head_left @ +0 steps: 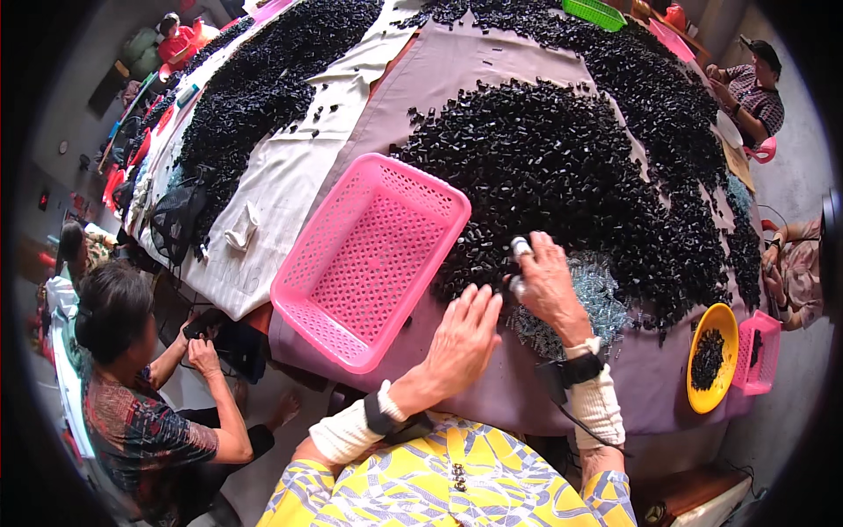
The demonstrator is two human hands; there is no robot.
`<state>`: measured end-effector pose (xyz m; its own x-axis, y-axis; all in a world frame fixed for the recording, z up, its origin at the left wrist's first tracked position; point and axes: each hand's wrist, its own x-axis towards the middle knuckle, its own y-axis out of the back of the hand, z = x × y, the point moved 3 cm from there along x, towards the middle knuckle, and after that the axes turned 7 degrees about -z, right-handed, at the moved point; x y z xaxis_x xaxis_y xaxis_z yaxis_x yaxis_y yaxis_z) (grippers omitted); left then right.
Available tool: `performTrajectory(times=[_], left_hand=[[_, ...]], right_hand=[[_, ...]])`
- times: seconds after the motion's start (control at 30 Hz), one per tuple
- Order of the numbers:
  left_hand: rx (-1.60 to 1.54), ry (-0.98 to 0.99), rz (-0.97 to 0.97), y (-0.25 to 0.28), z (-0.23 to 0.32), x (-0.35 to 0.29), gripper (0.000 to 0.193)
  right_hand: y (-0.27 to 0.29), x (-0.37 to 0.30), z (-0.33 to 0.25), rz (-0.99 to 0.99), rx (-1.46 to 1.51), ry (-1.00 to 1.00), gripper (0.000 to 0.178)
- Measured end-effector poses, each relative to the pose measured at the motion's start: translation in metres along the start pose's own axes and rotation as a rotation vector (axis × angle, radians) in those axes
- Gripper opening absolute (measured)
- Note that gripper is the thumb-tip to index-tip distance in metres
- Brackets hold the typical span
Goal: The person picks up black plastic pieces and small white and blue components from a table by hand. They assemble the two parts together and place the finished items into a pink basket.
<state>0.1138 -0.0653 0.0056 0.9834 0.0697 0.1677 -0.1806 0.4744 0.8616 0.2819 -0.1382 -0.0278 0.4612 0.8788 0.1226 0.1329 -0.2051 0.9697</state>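
Note:
My left hand (463, 341) lies palm down with its fingers stretched out, at the near edge of a large heap of small black pieces (527, 167). Nothing shows in its grasp. Close by on the right, my right hand (551, 285) reaches to the same edge, fingers extended and thumb apart. White wrapping covers its thumb and one finger. Partly under that hand is a patch of small clear, glassy pieces (601, 294). A pink perforated basket (378, 255) stands left of my hands, with nothing in it. What lies beneath my palms is hidden.
A yellow bowl (718, 321) holding black pieces and a smaller pink basket (766, 351) stand at the right table edge. More black pieces (263, 97) cover the white cloth (294, 167). At left sits a person (132, 386); others sit farther around. A green basket (595, 12) is at the far side.

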Motion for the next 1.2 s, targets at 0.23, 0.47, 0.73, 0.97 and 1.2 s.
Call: performTrajectory(times=[0.23, 0.47, 0.73, 0.97, 1.2], left_hand=[[0.112, 0.113, 0.145, -0.022, -0.047, 0.048, 0.047], [0.299, 0.174, -0.030, -0.035, -0.062, 0.027, 0.055], [0.258, 0.218, -0.091, -0.031, -0.061, -0.002, 0.057], [0.110, 0.194, 0.024, -0.003, -0.043, -0.022, 0.053], [0.014, 0.117, 0.105, 0.018, -0.035, -0.068, 0.045]], right_hand=[[-0.024, 0.000, -0.021, -0.004, 0.080, 0.238, 0.048], [0.025, -0.027, 0.041, -0.001, 0.037, 0.054, 0.047], [0.013, -0.053, 0.041, -0.084, 0.068, 0.016, 0.050], [0.013, -0.034, 0.027, -0.161, 0.061, -0.014, 0.052], [0.029, -0.036, 0.010, -0.145, 0.041, 0.028, 0.046]])
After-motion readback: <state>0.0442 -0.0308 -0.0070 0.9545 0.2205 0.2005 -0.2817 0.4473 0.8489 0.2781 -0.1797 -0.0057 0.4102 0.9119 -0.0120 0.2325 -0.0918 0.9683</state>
